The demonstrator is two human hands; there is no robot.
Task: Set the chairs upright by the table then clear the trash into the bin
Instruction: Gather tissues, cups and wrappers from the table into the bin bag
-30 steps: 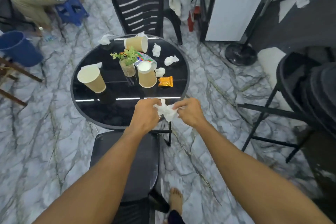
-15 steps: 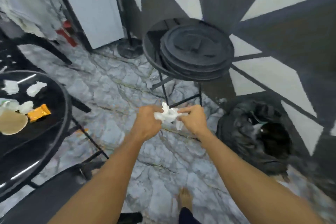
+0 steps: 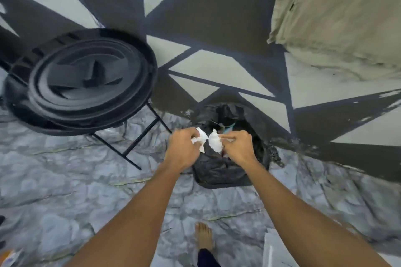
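Both my hands hover over the bin, a black bag-lined container on the floor against the wall. My left hand pinches one crumpled white tissue. My right hand pinches a second crumpled white tissue. The two tissues hang a little apart, directly above the bin's open mouth. Some trash shows inside the bin. The table and the chairs are out of view.
A round black stand on thin metal legs holds stacked black lids to the left of the bin. A beige cloth hangs at the upper right. The wall has grey and white triangles. My bare foot stands on the marble floor.
I have turned right from the table to face the bin. My hands, which held one tissue wad together, have come apart over the bin, each with a piece.
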